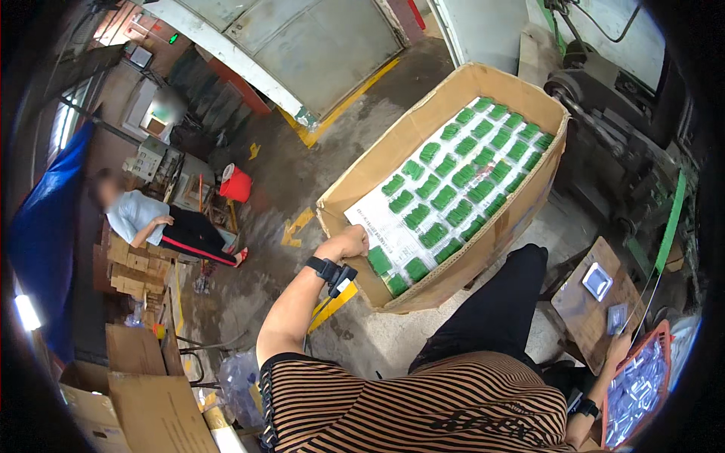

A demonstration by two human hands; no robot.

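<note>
My left hand (352,241), a dark band with a small device on its wrist, reaches over the near left end of a large cardboard box (445,97). Its fingers are curled beside a green bundle (379,260); whatever they may pinch is hidden. Inside the box, many such small green bundles lie in rows on a white printed sheet (381,226). Far to the right, my right hand (620,346) is at the edge of a wooden board (574,298), close to a small clear packet (617,319). Its fingers are too small and unclear to read.
A red crate (663,355) of small silvery pieces stands beside my right forearm. A silvery dish (597,281) lies on the board. Machinery (604,98) and a green strip (671,226) are at right. Leftward are a person (143,219), a red bucket (236,183) and cartons (151,400).
</note>
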